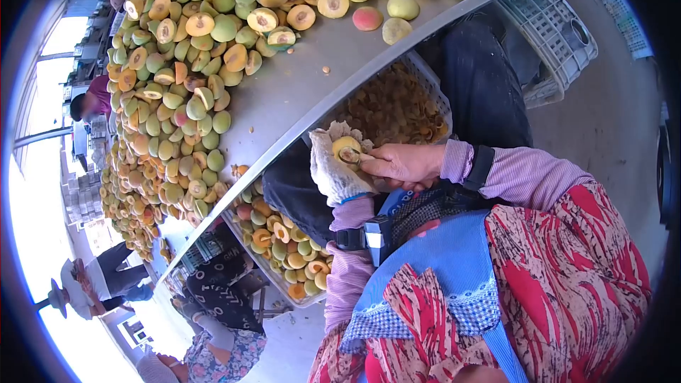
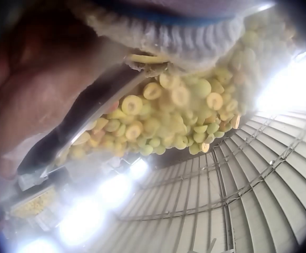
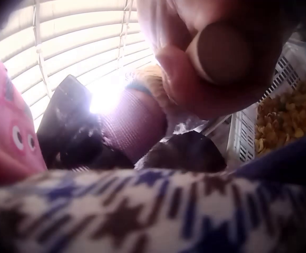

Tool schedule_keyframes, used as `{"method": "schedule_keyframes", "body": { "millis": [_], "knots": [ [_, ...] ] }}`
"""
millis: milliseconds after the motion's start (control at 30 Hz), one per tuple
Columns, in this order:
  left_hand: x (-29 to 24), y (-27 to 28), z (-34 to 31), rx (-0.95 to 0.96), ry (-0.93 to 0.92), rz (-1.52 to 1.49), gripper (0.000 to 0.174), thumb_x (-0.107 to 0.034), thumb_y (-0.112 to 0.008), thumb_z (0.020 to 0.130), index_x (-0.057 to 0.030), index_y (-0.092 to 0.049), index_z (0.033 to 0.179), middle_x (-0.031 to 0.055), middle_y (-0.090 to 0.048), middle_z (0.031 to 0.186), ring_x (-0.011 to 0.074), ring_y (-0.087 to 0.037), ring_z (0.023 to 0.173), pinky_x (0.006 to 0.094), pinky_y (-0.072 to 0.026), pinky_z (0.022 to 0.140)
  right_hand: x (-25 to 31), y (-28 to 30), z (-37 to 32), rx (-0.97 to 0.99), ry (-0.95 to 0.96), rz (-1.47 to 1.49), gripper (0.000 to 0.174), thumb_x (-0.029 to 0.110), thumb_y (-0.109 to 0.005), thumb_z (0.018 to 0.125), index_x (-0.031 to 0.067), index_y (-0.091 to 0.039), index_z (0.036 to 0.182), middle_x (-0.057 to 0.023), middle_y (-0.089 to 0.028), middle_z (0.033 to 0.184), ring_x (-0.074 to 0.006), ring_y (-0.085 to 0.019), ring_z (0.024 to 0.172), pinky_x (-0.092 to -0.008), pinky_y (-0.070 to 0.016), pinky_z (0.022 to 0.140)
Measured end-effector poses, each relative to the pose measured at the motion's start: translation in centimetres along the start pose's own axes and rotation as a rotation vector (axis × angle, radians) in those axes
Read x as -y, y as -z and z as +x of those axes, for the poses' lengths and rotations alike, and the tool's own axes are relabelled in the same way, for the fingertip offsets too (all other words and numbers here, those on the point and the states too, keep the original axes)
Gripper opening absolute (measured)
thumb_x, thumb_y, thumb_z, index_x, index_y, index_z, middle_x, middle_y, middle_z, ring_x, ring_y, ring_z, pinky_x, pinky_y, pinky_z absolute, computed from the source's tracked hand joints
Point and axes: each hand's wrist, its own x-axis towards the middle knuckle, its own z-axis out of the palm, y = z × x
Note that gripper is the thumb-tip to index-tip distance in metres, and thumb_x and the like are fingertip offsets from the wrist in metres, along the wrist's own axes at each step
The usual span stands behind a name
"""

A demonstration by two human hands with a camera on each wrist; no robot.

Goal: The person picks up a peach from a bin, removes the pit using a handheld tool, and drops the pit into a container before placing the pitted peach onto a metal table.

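Note:
In the head view my left hand (image 1: pixel 339 174), in a white knit glove, holds a yellow peach half (image 1: pixel 347 144) with its cut face up. My bare right hand (image 1: pixel 406 163) grips a tool whose thick, round-ended handle (image 3: pixel 224 52) sticks out of the fist in the right wrist view. At the cut face, right by the thumb, a thin curved metal edge shows in the head view; the rest of the tool is hidden by the fingers. In the left wrist view the glove cuff (image 2: pixel 168 42) and a sliver of the peach half (image 2: pixel 146 59) appear.
A metal table (image 1: pixel 305 74) bears a big heap of peach halves (image 1: pixel 206 25). Below its edge stand a crate of brownish scraps (image 1: pixel 397 103) and a crate of peach halves (image 1: pixel 284 248). A grey crate (image 1: pixel 550 35) is at the right. Other people work along the table.

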Motion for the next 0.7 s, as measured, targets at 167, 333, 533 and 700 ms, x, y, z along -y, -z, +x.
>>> {"method": "schedule_keyframes", "body": {
  "millis": [167,333,533,700],
  "knots": [
    [-0.1,0.8,-1.2,0.128,-0.348,0.302,0.030,-0.031,-0.060,0.088,-0.0014,-0.063,0.092,0.0078,-0.064,0.078,0.0149,-0.056,0.061,0.0272,-0.0476,0.058,-0.6,1.4,0.2,0.237,-0.194,0.189,0.046,0.058,-0.036,0.091,0.0138,-0.047,0.096,0.0070,-0.032,0.054,-0.0023,-0.031,0.041,-0.0188,-0.0287,0.034],
    [-0.3,1.3,-1.9,0.118,0.026,-0.026,0.035,-0.035,-0.055,0.090,-0.0013,-0.060,0.096,0.0087,-0.060,0.085,0.0194,-0.057,0.070,0.0322,-0.0487,0.059,-0.8,-0.4,-0.7,0.085,-0.135,0.004,0.045,0.059,-0.038,0.090,0.0152,-0.047,0.094,0.0076,-0.031,0.055,-0.0018,-0.030,0.041,-0.0189,-0.0273,0.034],
    [-0.1,2.2,-3.2,0.181,-0.339,0.211,0.017,-0.013,-0.062,0.086,0.0013,-0.064,0.095,0.0089,-0.066,0.082,0.0152,-0.059,0.064,0.0262,-0.0480,0.058,0.8,-0.8,-2.2,0.137,-0.185,-0.011,0.046,0.051,-0.032,0.095,0.0157,-0.037,0.066,0.0086,-0.027,0.052,-0.0037,-0.026,0.039,-0.0208,-0.0238,0.034],
    [-0.6,1.6,-4.5,0.298,-0.463,0.227,0.028,-0.024,-0.060,0.088,-0.0006,-0.061,0.103,0.0081,-0.064,0.092,0.0156,-0.060,0.078,0.0292,-0.0504,0.067,0.9,-1.2,-2.2,0.205,-0.167,0.064,0.043,0.049,-0.033,0.095,0.0165,-0.037,0.068,0.0085,-0.027,0.052,-0.0038,-0.027,0.039,-0.0209,-0.0240,0.033]
  ]
}}
